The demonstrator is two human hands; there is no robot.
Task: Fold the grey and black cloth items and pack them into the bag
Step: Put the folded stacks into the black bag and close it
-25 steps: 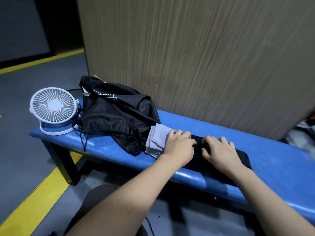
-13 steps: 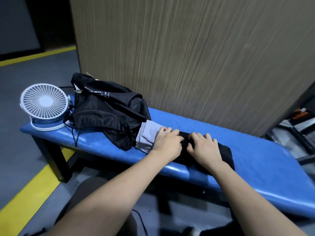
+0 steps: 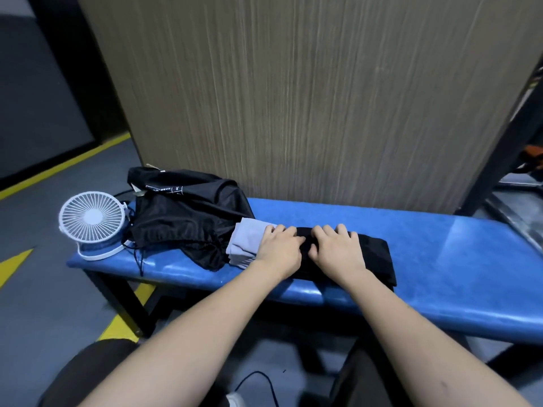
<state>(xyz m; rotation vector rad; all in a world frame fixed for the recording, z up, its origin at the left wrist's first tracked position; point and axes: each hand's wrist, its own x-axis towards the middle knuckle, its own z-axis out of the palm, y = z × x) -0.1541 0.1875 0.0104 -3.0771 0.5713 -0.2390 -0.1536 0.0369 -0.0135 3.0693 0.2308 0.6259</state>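
A folded black cloth lies flat on the blue bench. My left hand presses down on its left end, fingers spread and a little bent. My right hand lies palm down on the cloth's middle. A folded grey cloth sits just left of my left hand, touching the black cloth. Left of the grey cloth lies a black drawstring bag, crumpled, its cords hanging over the bench's front edge.
A small white desk fan stands at the bench's left end beside the bag. A wood-grain panel rises right behind the bench. The bench's right half is bare blue padding. Grey floor with yellow lines lies to the left.
Both hands have stayed on the black cloth and drawn closer together. The camera has risen and pulled back.
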